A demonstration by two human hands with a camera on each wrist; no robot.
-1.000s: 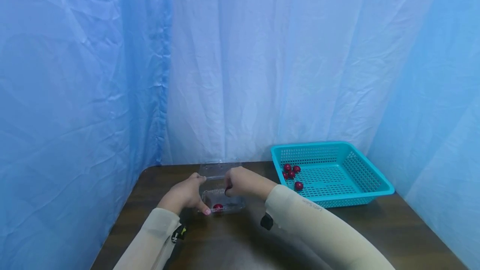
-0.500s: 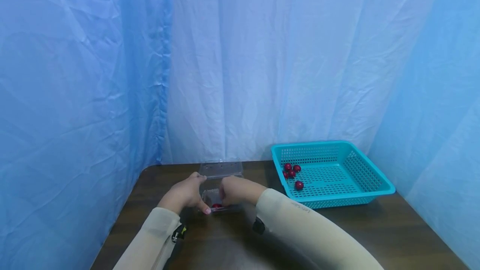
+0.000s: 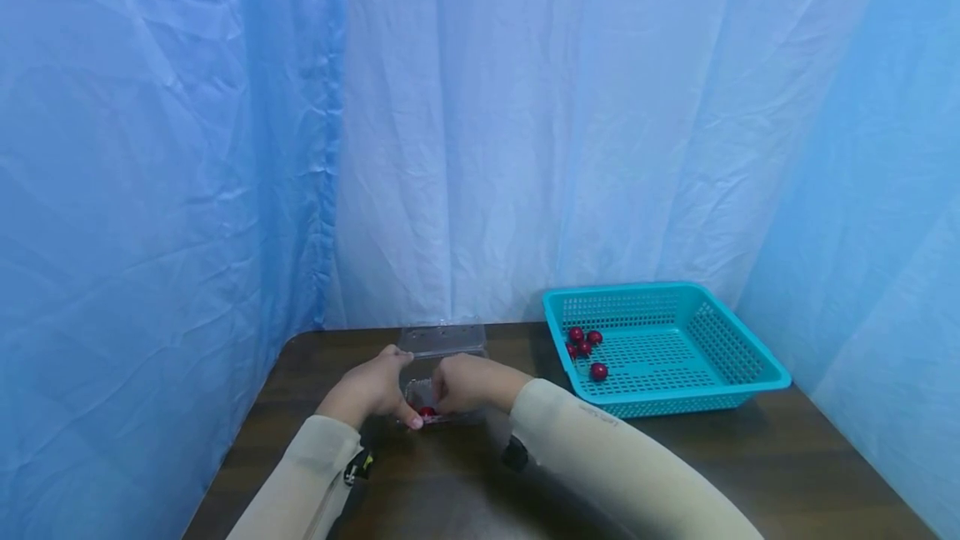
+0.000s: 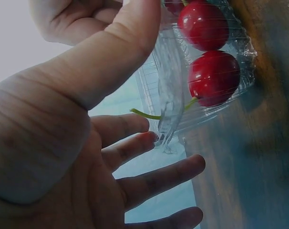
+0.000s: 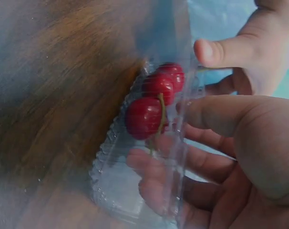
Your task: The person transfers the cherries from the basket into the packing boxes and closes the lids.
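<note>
Hands on a clear clamshell of cherries

Head view: left hand (image 3: pixel 369 390) and right hand (image 3: pixel 467 382) pinch the clamshell (image 3: pixel 438 373) between them on the surface (image 3: pixel 750 457); a teal basket (image 3: pixel 738 357) sits well right, nothing obstructing. Left wrist: thumb over the rim, cherries (image 4: pixel 209 52) inside. Right wrist: fingers under thin plastic; steady, light pressure seems wise.

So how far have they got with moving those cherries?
Three cherries already lie in the clear plastic box on the table. Both hands are on that box: the left hand holds its near corner, and the right hand has its fingers inside next to the fruit. About five cherries in the teal basket are seemingly left to move.
</note>
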